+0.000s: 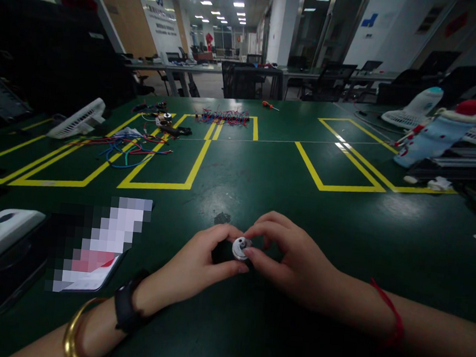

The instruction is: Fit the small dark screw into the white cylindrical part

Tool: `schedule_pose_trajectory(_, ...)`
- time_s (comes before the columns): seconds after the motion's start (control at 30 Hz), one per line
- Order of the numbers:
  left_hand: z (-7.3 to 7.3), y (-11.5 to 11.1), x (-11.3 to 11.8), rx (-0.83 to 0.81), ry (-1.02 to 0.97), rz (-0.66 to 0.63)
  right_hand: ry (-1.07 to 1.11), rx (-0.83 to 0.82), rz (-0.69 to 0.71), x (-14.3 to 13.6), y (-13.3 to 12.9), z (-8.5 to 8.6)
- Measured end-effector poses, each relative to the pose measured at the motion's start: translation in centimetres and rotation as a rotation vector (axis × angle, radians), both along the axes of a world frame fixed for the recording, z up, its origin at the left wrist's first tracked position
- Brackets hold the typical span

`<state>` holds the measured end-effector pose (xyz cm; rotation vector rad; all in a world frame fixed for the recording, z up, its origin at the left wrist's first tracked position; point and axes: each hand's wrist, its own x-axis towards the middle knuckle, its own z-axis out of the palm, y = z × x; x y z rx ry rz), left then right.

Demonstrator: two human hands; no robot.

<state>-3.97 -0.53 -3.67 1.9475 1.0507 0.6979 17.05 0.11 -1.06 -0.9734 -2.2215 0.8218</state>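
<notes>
A small round silver metal part (239, 249), with a dark hole and a small raised knob on its face, is between my two hands just above or on the green table. My left hand (200, 259) curls around it from the left, forefinger at its top edge and thumb just below it. From the right, my right hand (291, 259) pinches at the part's face and edge with thumb and forefinger. My fingers hide the part's right side. A dark patch (222, 218) marks the tabletop beyond my left fingers.
A phone with a pixelated screen (103, 244) and a white device (1, 228) are at left. Loose wires (133, 149), a white fan (79, 118), a wire bundle (222, 116) and a screwdriver (269, 106) lie farther back. A blue plush figure (431, 138) is at right.
</notes>
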Motion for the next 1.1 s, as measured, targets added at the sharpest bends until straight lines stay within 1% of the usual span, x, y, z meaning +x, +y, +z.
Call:
schedule_pose_trajectory(0.07,0.0,0.0,0.0,0.005,0.007,0.003,0.0,0.025,-0.008,-0.6,0.4,0.4)
schedule_pose_trajectory(0.13,0.0,0.0,0.0,0.005,0.003,-0.002,0.053,0.038,-0.031,-0.5,0.7,0.7)
schedule_pose_trajectory(0.23,0.0,0.1,0.0,0.002,-0.015,-0.009,0.122,0.056,-0.132,0.9,1.0,0.8)
schedule_pose_trajectory(0.3,0.1,0.1,0.0,-0.002,-0.024,-0.01,0.05,0.021,-0.16,2.2,1.0,0.1)
schedule_pose_trajectory(0.4,0.2,0.1,0.0,-0.013,-0.028,-0.015,-0.089,-0.082,-0.09,3.8,0.7,-1.7)
schedule_pose_trajectory(0.5,0.2,0.1,0.0,-0.019,-0.024,-0.009,-0.187,-0.05,-0.044,4.3,0.2,-3.0)
schedule_pose_trajectory(0.6,0.2,0.0,0.0,-0.021,-0.02,-0.003,-0.225,-0.018,-0.027,4.3,0.1,-3.3)
schedule_pose_trajectory(0.8,0.1,0.1,0.0,-0.019,-0.016,-0.005,-0.217,0.0,-0.018,4.5,0.1,-3.1)
schedule_pose_trajectory(0.9,0.2,0.1,0.0,-0.024,-0.017,-0.001,-0.177,-0.031,-0.015,4.6,-0.2,-2.8)
schedule_pose_trajectory(1.0,0.3,0.2,0.0,-0.028,-0.014,-0.003,-0.068,-0.128,-0.042,4.8,-0.2,-2.2)
schedule_pose_trajectory(1.03,0.4,0.2,0.0,-0.028,-0.012,-0.004,-0.015,-0.177,-0.071,5.0,-0.1,-2.1)
schedule_pose_trajectory(1.1,0.4,0.2,-0.1,-0.028,-0.01,-0.008,0.108,-0.295,-0.176,5.2,0.2,-2.1)
